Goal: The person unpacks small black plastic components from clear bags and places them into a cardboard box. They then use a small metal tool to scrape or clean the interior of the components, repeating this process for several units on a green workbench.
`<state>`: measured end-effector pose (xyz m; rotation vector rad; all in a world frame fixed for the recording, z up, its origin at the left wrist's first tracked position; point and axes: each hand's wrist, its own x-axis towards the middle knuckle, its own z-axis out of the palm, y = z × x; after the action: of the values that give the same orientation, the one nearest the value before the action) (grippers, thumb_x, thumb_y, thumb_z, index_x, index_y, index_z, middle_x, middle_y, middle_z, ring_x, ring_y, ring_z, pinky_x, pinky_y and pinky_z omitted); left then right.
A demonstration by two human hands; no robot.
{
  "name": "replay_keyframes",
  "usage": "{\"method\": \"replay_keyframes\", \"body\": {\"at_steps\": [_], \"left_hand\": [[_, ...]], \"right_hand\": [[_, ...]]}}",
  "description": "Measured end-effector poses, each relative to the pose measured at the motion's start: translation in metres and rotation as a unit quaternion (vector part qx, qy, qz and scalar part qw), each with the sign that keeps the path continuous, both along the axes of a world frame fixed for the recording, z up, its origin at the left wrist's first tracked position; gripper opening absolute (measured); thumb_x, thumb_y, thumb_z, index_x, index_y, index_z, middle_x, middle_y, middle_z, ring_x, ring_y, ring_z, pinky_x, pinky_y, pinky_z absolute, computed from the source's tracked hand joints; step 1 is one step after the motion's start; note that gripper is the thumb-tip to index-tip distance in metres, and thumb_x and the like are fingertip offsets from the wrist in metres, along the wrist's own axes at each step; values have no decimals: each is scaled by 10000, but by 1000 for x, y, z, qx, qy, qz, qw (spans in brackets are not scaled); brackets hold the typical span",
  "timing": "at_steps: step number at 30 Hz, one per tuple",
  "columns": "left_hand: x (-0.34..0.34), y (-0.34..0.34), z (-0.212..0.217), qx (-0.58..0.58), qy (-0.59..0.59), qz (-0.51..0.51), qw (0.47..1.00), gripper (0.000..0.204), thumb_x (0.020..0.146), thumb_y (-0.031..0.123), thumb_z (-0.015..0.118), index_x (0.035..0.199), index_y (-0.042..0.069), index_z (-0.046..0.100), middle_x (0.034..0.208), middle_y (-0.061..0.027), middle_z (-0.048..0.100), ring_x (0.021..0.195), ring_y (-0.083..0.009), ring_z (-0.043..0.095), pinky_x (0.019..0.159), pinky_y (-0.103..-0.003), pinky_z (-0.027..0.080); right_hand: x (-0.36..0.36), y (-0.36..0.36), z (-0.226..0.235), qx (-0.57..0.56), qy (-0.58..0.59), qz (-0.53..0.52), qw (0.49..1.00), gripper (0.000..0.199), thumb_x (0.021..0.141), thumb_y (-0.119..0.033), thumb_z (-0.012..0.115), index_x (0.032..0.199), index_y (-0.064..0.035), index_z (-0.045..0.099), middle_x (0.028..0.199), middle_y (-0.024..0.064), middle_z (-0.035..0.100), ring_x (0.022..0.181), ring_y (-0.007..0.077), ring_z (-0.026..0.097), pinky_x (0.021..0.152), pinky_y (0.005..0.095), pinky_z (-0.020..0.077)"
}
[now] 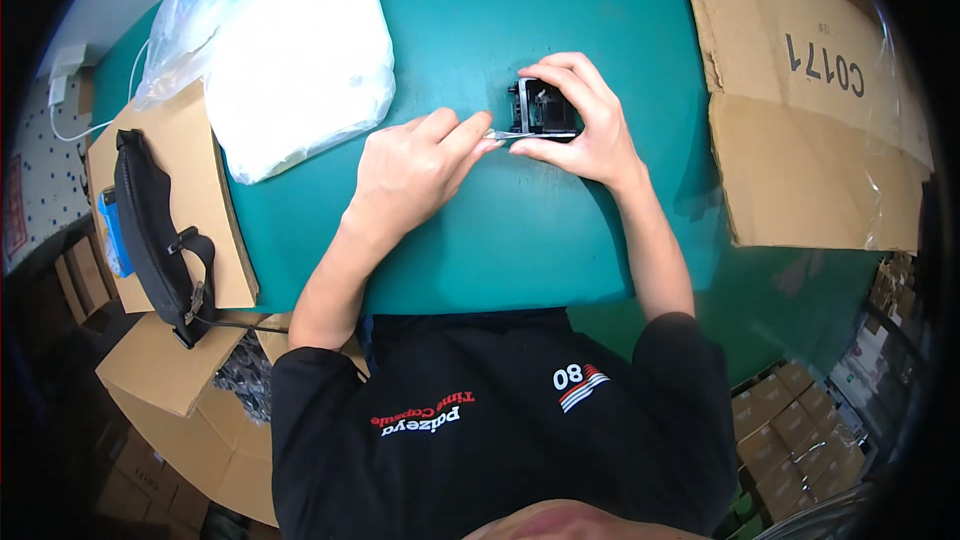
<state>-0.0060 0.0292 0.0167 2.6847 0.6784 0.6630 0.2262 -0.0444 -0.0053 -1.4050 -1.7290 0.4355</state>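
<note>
My right hand (595, 125) grips a small black box-shaped part (553, 112) with a silvery frame edge, its fingers curled over the far side and the thumb at the near side. The part's inside is dark and its details are too small to make out. My left hand (420, 162) is closed, with thumb and forefinger pinching a thin, pale, shiny strip (511, 136) at the near left corner of the part. What kind of thing the strip is, I cannot tell. Both hands are above the green table mat (480, 240).
A white plastic bag (300, 60) lies left of my hands. Beyond it, a black belt bag (150, 220) rests on cardboard. An open carton (195, 410) with dark pieces stands lower left. A large cardboard box (810, 110) is at the right; small cartons (795, 420) sit lower right.
</note>
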Motion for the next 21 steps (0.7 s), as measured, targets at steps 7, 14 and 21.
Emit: {"method": "replay_keyframes", "body": {"at_steps": [7, 14, 21], "left_hand": [[-1, -1, 1, -10, 34, 2, 999, 202, 902, 324, 743, 1006, 152, 727, 749, -19, 591, 629, -198, 664, 516, -335, 521], [-1, 3, 3, -33, 35, -1, 999, 186, 913, 265, 742, 1064, 156, 755, 731, -27, 607, 586, -229, 631, 510, -355, 503], [-1, 3, 5, -49, 45, -7, 998, 168, 916, 271, 739, 1035, 155, 769, 765, -26, 652, 601, -240, 649, 525, -356, 517]], "right_hand": [[0, 0, -4, 15, 7, 7, 1000, 670, 632, -301, 962, 1175, -37, 672, 1087, 126, 643, 956, 284, 652, 823, 373, 562], [1, 1, -7, 5, 24, 8, 1000, 643, 637, -287, 961, 1163, -44, 681, 1082, 122, 645, 960, 272, 650, 830, 365, 559], [1, 1, -8, 1, 26, 7, 1000, 632, 644, -292, 958, 1165, -59, 686, 1079, 114, 642, 965, 263, 646, 838, 356, 555]]}}
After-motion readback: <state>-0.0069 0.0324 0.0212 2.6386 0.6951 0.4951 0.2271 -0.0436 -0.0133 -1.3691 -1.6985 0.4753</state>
